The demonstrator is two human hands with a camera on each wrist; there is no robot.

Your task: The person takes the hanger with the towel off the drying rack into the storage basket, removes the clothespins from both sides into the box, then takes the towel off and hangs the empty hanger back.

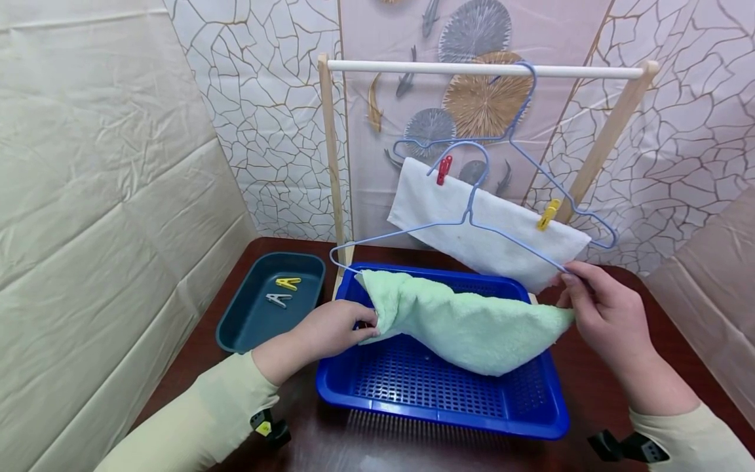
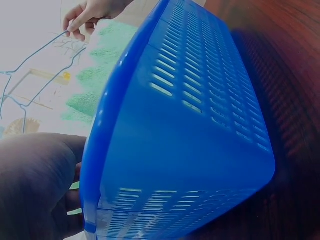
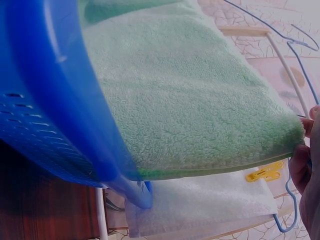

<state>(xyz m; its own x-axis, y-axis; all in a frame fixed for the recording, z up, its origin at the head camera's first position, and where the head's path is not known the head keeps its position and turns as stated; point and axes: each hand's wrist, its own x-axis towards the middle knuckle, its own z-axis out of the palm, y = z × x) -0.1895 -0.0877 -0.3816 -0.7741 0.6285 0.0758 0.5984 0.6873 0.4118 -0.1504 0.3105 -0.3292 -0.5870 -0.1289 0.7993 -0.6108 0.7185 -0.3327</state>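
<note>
Left hand (image 1: 337,328): thumb and fingers pinching the left end of the green towel (image 1: 472,328). Right hand (image 1: 607,311): fingers clamped on the right end of the front hanger (image 1: 471,210) plus the towel's right corner. Towel sags between the two hands, over the blue basket (image 1: 436,415); hanger stands above it, hook up. Hanger's bottom bar is hidden, so can't tell how the towel sits on it. Basket is on the bench (image 1: 301,442), between the hands. Left of and beyond the left hand: dark tray (image 1: 250,331) with a yellow clip (image 1: 288,283) and a grey clip (image 1: 278,300). Beyond both hands: rack (image 1: 413,67) with a rear hanger (image 1: 545,175) on its rail; white towel (image 1: 483,223) hangs there, red clip (image 1: 441,173) at left, second yellow clip (image 1: 548,215) at right, nearer the right hand.
</note>
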